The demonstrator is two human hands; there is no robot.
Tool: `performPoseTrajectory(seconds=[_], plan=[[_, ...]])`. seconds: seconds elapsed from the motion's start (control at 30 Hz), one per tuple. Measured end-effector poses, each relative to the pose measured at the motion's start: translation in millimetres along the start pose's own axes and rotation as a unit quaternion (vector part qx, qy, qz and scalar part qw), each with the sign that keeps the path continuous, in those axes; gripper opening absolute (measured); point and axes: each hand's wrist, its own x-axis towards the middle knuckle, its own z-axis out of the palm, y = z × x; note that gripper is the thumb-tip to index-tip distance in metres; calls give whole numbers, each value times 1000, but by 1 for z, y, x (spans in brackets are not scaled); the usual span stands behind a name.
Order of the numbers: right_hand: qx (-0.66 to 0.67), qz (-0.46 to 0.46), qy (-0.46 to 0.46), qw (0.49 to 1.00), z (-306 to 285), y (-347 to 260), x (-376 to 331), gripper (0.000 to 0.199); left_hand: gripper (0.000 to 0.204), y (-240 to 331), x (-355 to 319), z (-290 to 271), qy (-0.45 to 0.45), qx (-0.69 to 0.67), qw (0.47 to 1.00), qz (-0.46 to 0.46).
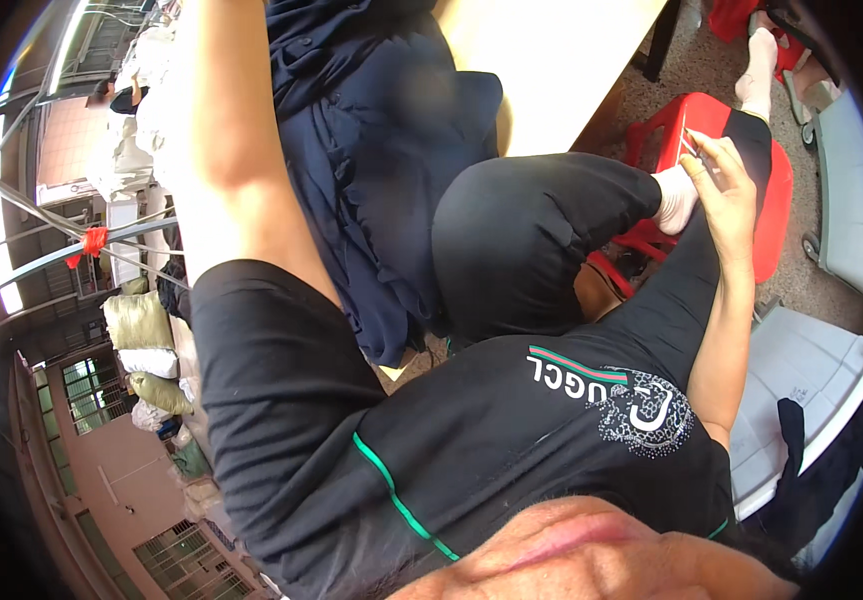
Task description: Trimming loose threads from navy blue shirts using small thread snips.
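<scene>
My left arm (236, 130) stretches up past the top edge, so my left hand is out of view. Beside that arm a dark navy garment (381, 160) hangs in folds from the table (541, 70) down by my knee. My right hand (729, 195) is raised over my right leg, near a red plastic stool (686, 115). Its thumb and fingers pinch a small thin tool (689, 147) with a dark tip; the exact kind is too small to make out.
At the right stand grey plastic bins (851, 190), one on casters, with dark cloth (791, 435) over the lower one. Stuffed sacks (139, 320) are piled at the left. A metal rail (136, 230) with a red tie crosses there. Another person (129, 97) is far off.
</scene>
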Motion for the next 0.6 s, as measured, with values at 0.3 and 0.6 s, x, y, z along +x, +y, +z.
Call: performPoseTrajectory(seconds=[0.3,0.6], plan=[[30,40,-24,998,20,10,-9,31,57,-101,-151,6,-64,374,914,142],[19,26,-78,996,37,-11,-9,33,28,-117,-131,32,-73,434,884,156]])
